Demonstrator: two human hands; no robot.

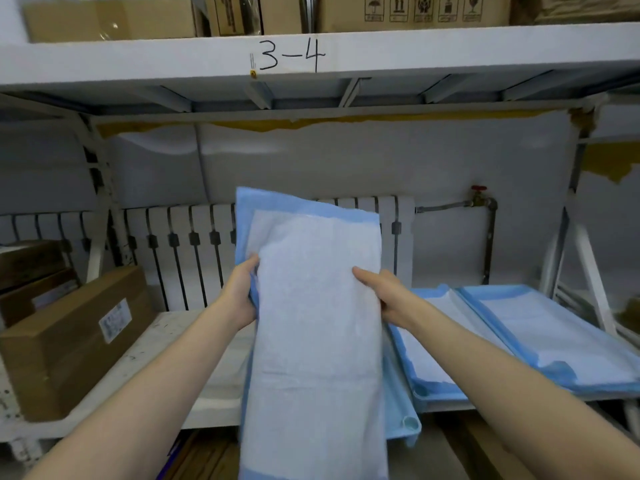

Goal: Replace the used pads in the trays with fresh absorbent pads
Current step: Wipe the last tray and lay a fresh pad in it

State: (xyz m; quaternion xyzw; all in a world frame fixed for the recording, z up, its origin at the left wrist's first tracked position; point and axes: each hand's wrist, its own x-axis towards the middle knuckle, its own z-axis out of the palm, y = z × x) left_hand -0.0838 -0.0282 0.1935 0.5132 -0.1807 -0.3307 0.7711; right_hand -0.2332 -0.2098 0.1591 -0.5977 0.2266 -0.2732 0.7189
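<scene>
Here, both hands hold one folded absorbent pad (311,323) up in front of the shelf (162,337), tilted a little to the left and clear of the surface. The pad is long and narrow. Its face is pale, quilted and whitish, and a blue border shows along the top, down the left side and at the bottom end. A faint crease crosses it below the middle.

The left hand (239,296) grips the left edge, with the thumb on the front and the fingers curled behind. The right hand (384,296) grips the right edge the same way.

Under the pad's lower right side, a light blue tray (403,422) juts over the front of the shelf. To the right a second tray (436,396) holds a flat pad with a blue rim, and another blue-edged pad (554,341) lies beside it.

A cardboard box (69,341) sits on the left of the shelf, and a white radiator (194,237) stands behind.
</scene>
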